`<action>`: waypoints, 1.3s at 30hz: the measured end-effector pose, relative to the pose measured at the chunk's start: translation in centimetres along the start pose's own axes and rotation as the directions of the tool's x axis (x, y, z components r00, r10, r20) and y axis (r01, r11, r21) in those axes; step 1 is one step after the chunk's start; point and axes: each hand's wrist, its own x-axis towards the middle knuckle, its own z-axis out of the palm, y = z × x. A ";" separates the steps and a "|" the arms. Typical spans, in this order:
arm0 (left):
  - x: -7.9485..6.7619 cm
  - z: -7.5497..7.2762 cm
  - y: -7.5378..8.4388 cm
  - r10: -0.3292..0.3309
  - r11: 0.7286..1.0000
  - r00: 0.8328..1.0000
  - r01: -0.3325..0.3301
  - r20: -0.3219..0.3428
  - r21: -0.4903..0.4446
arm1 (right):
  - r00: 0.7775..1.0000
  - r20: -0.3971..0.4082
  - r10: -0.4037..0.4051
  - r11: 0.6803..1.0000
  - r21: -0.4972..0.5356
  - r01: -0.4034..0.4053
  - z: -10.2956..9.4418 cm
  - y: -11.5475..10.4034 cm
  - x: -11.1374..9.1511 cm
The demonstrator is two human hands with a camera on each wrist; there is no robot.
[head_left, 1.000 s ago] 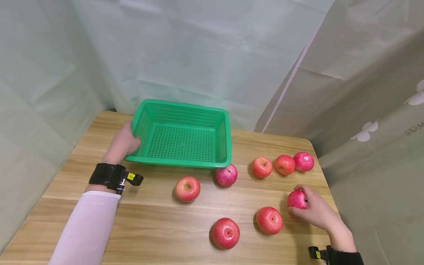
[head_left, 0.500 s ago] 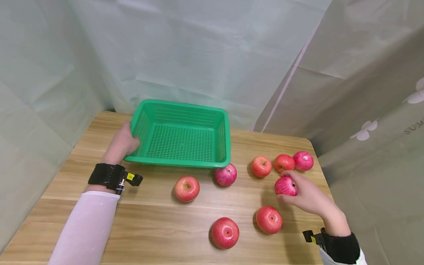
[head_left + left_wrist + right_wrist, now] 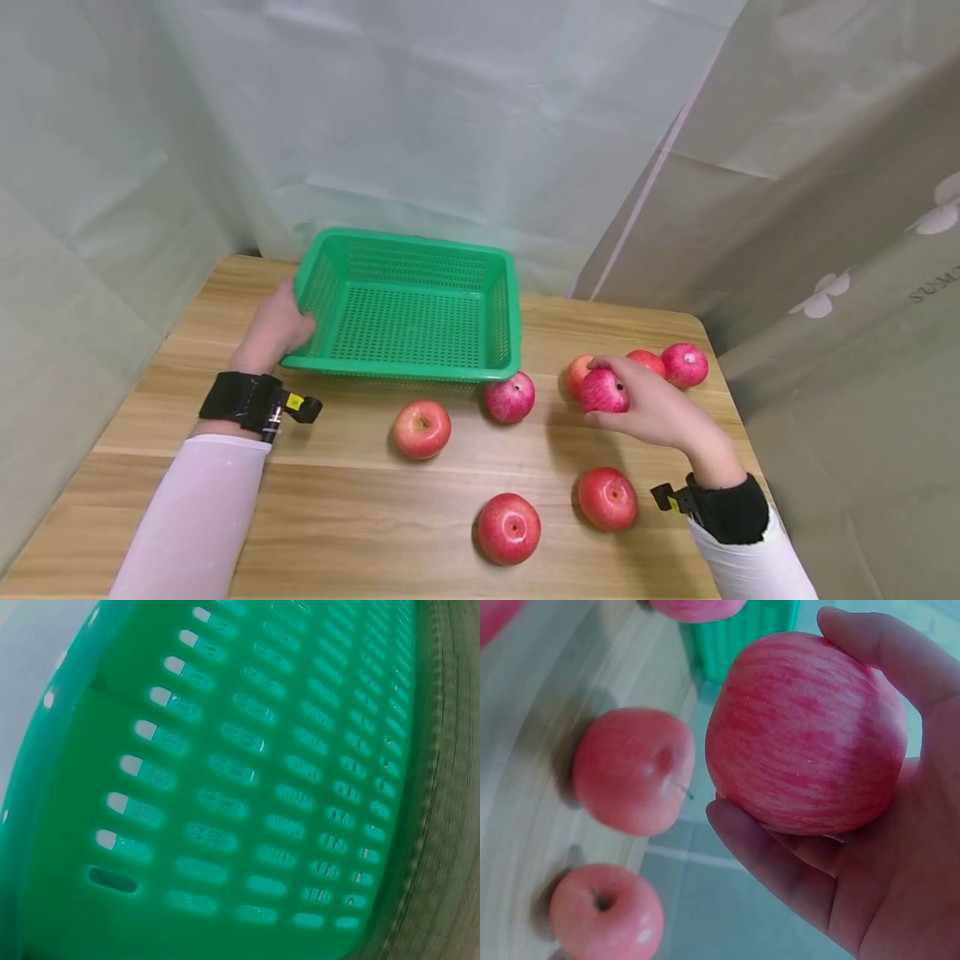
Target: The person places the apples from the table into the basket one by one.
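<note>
A green plastic basket with perforated walls stands at the back left of the table. My left hand grips its left rim; the left wrist view shows only the basket's slotted side. In my right hand is a pink-red apple, pinched between thumb and curled fingers and held above the table. Behind the held apple, another apple is partly covered in the head view. Two more apples lie to the right, a red one and a pinker one.
One dark pink apple lies against the basket's front right corner. Further forward on the wooden table are a lighter apple and two red apples, one central and one further right. Pale sheets hang behind and beside the table.
My right hand has lifted the apple from the table's right side and carried it left and toward the back. My left hand and the basket have stayed nearly still.
</note>
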 end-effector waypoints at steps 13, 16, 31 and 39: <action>-0.2 0.0 -0.1 -0.009 1.000 1.000 0.009 0.004 0.015 | 0.998 0.006 -0.065 0.998 0.023 0.065 -0.2 -2.0 5.0; -0.1 0.0 -0.1 -0.007 1.000 1.000 0.007 0.003 0.018 | 0.997 0.008 -0.082 0.996 0.037 0.081 -0.2 -2.6 5.8; 0.3 0.1 -0.2 -0.007 0.999 1.000 0.008 -0.009 0.038 | 0.986 -0.014 -0.167 0.974 0.155 0.167 -0.5 -4.9 10.6; 0.2 0.0 -0.1 -0.005 0.999 1.000 0.006 -0.007 0.039 | 0.982 -0.018 -0.189 0.974 0.120 0.190 -0.6 -5.8 12.1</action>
